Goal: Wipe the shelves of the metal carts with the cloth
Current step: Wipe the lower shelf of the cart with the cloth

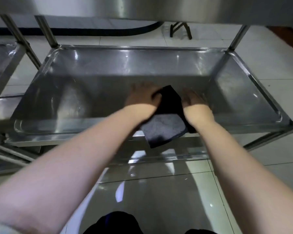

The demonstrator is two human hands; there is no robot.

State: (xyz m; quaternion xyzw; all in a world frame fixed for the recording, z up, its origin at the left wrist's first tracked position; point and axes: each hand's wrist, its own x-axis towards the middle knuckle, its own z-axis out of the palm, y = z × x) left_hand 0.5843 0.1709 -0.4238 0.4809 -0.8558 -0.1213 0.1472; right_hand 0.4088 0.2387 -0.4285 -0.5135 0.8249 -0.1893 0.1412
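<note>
1. L hand (143,97): on the left edge of the dark grey folded terry cloth (167,119). The thumb is hooked over that edge, so it grips the cloth, and the fingers are spread fwd on the metal. Motion blur softens the detail.
2. R hand (194,99): at the cloth's right edge, touching it. The fingers look straight and point fwd. No clear grip, and blur hides the rest.
3. The hands are apart w/ the cloth betw. them. Both bare forearms reach in from the near side.
4. Cloth: the far part lies flat on the shelf betw. the hands. The near part hangs over the shelf's front rim, toward the person.
5. Shiny stainless-steel cart shelf w/ raised rim (108,68): directly under both hands, which sit close to its front edge, right of centre.
6. Above the hands: the upper steel shelf (142,7) of the same cart. An angled steel corner post (46,31) stands far-left of the L hand.
7. Below the hanging cloth: a lower steel ledge (159,159), reflective. I can't tell more about it.
8. Well left of the L hand: a second steel cart shelf (0,61), only partly in view.
9. Beyond the hands, past the shelf: pale glossy tiled floor (269,65), a black hose (91,30) lying across it, and dark folding legs (180,31).
10. Nearest the person, behind the forearms: dark trousers (115,222).
</note>
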